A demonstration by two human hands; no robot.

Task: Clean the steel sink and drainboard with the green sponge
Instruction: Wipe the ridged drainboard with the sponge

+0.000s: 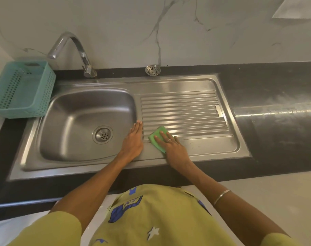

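Green sponge (157,139) lies at the near left corner of the ribbed drainboard (184,110), pressed flat under the right hand (170,144), fingers spread for scrubbing; the left hand (134,141), flat and empty, braces between sink (76,110) and drainboard
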